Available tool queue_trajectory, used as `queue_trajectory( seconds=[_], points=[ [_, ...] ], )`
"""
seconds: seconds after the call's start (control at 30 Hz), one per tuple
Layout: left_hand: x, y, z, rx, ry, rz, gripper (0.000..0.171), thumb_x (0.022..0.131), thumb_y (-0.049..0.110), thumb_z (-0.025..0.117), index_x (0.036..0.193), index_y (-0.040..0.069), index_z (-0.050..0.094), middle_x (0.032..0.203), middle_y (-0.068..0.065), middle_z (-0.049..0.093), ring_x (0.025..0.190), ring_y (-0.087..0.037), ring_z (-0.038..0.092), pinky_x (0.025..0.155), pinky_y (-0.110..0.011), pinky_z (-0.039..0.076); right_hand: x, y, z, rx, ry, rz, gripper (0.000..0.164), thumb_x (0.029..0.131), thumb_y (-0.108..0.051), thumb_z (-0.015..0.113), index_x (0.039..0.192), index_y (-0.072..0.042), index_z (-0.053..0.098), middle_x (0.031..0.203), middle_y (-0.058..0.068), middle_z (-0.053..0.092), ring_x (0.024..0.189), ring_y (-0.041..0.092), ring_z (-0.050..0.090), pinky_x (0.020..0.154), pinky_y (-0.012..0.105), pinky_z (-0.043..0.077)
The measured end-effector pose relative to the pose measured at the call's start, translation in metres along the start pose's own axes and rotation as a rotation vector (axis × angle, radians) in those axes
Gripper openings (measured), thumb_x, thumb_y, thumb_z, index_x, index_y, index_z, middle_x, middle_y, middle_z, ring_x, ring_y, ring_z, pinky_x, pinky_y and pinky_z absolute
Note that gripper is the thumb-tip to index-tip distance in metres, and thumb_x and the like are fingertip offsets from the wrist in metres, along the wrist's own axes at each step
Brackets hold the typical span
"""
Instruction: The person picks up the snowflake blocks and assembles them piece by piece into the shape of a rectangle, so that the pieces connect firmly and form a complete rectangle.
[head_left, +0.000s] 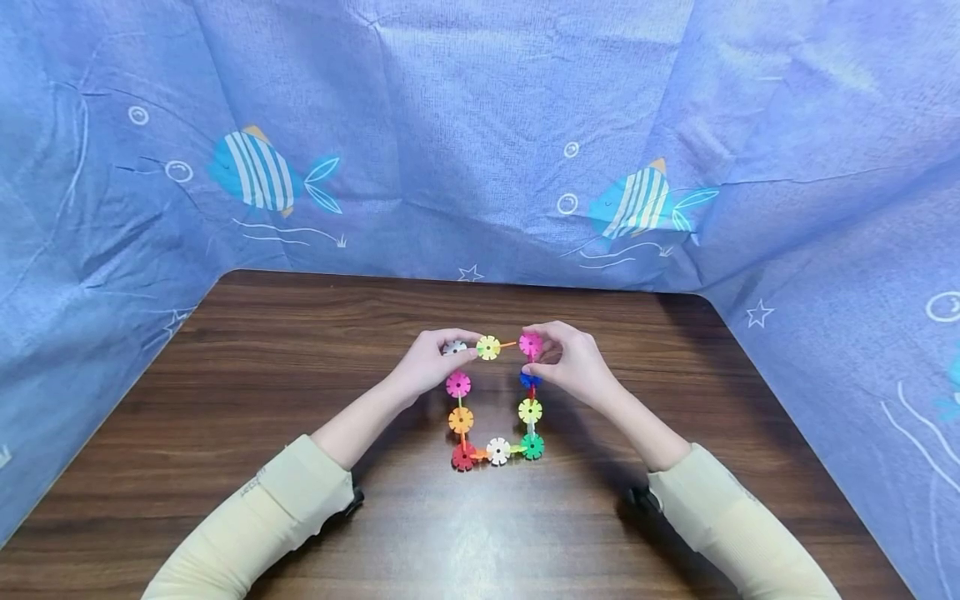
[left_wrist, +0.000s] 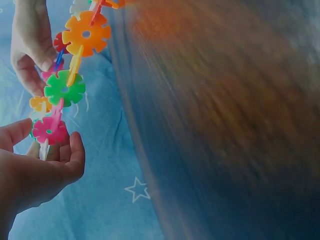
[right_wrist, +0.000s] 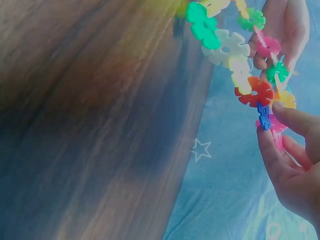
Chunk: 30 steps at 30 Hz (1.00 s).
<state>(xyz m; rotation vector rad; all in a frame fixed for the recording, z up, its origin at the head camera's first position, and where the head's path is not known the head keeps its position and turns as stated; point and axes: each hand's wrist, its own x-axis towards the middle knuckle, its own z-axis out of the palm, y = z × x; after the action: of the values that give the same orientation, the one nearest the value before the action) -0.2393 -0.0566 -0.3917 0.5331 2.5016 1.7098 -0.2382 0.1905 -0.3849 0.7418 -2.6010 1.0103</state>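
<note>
Several notched plastic snowflake discs are slotted together into a roughly square chain above the table. At its top left, my left hand (head_left: 426, 364) pinches the chain beside a yellow disc (head_left: 488, 347), partly covering a pale disc (head_left: 454, 347). From the yellow disc an edge-on orange disc (head_left: 508, 344) points right, close to a pink disc (head_left: 531, 343). Whether those two touch, I cannot tell. My right hand (head_left: 576, 360) grips the top right corner, fingers at the pink disc and thumb over a blue disc (head_left: 530, 379). Lower corners show a red disc (head_left: 463, 457) and a green disc (head_left: 532, 447).
The brown wood-grain table (head_left: 225, 400) spreads under both arms. Behind and beside it hangs a blue cloth (head_left: 465, 108) printed with fish and stars. Dark objects (head_left: 641, 498) show at the cream sleeves (head_left: 720, 500).
</note>
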Motion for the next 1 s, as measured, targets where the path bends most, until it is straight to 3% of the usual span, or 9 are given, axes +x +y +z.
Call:
queue_trajectory(
  seconds=[0.17, 0.37, 0.5, 0.6, 0.7, 0.9, 1.0],
  points=[
    [0.0, 0.001, 0.001, 0.016, -0.003, 0.002, 0.028, 0.087, 0.018, 0.067, 0.114, 0.009, 0.068, 0.069, -0.005, 0.054, 0.064, -0.013, 0.044, 0.062, -0.026, 0.04, 0.0, -0.006, 0.0, 0.003, -0.005, -0.044, 0.052, 0.068, -0.008, 0.084, 0.116, -0.004, 0.064, 0.1, 0.005, 0.066, 0.075, 0.013, 0.065, 0.068, 0.025, 0.055],
    [0.001, 0.004, 0.0, 0.035, -0.02, -0.012, 0.028, 0.086, 0.023, 0.069, 0.113, 0.015, 0.069, 0.064, 0.003, 0.049, 0.056, -0.01, 0.041, 0.055, -0.025, 0.039, -0.001, -0.01, 0.0, 0.007, -0.02, -0.061, 0.052, 0.067, -0.005, 0.084, 0.115, -0.004, 0.064, 0.1, 0.005, 0.065, 0.076, 0.014, 0.064, 0.066, 0.022, 0.054],
    [0.005, 0.009, 0.001, 0.1, -0.016, 0.027, 0.029, 0.082, 0.03, 0.073, 0.11, 0.019, 0.071, 0.073, 0.004, 0.062, 0.05, -0.008, 0.041, 0.05, -0.024, 0.04, -0.002, -0.011, 0.0, 0.027, -0.03, -0.073, 0.052, 0.068, -0.004, 0.084, 0.115, -0.005, 0.064, 0.102, 0.005, 0.065, 0.078, 0.014, 0.064, 0.066, 0.02, 0.054],
    [0.008, 0.012, 0.003, 0.169, -0.002, 0.078, 0.027, 0.08, 0.032, 0.075, 0.104, 0.02, 0.073, 0.09, 0.005, 0.071, 0.051, -0.007, 0.044, 0.05, -0.025, 0.041, -0.002, -0.014, 0.001, 0.047, -0.048, -0.087, 0.053, 0.068, -0.005, 0.084, 0.116, -0.006, 0.064, 0.105, 0.005, 0.064, 0.081, 0.015, 0.065, 0.066, 0.018, 0.054],
    [0.01, 0.014, 0.004, 0.224, 0.012, 0.116, 0.021, 0.079, 0.029, 0.076, 0.098, 0.019, 0.075, 0.083, 0.004, 0.072, 0.046, -0.008, 0.041, 0.045, -0.025, 0.036, -0.001, -0.017, 0.002, 0.073, -0.059, -0.096, 0.051, 0.069, -0.008, 0.083, 0.117, -0.007, 0.064, 0.104, 0.004, 0.064, 0.083, 0.016, 0.065, 0.067, 0.019, 0.054],
    [0.01, 0.016, 0.005, 0.254, 0.034, 0.13, 0.018, 0.078, 0.028, 0.078, 0.094, 0.019, 0.076, 0.081, 0.004, 0.073, 0.043, -0.008, 0.038, 0.045, -0.025, 0.034, 0.001, -0.017, 0.002, 0.186, -0.027, -0.011, 0.026, 0.087, -0.01, 0.068, 0.112, -0.005, 0.067, 0.096, 0.006, 0.07, 0.08, 0.015, 0.068, 0.07, 0.027, 0.056],
    [0.009, 0.017, 0.006, 0.256, 0.043, 0.143, 0.019, 0.078, 0.029, 0.078, 0.093, 0.019, 0.076, 0.082, 0.004, 0.073, 0.043, -0.007, 0.039, 0.046, -0.025, 0.035, 0.001, -0.019, 0.001, 0.229, 0.009, 0.059, 0.02, 0.087, -0.007, 0.066, 0.107, -0.001, 0.068, 0.091, 0.012, 0.072, 0.075, 0.019, 0.07, 0.066, 0.032, 0.056]
  ],
)
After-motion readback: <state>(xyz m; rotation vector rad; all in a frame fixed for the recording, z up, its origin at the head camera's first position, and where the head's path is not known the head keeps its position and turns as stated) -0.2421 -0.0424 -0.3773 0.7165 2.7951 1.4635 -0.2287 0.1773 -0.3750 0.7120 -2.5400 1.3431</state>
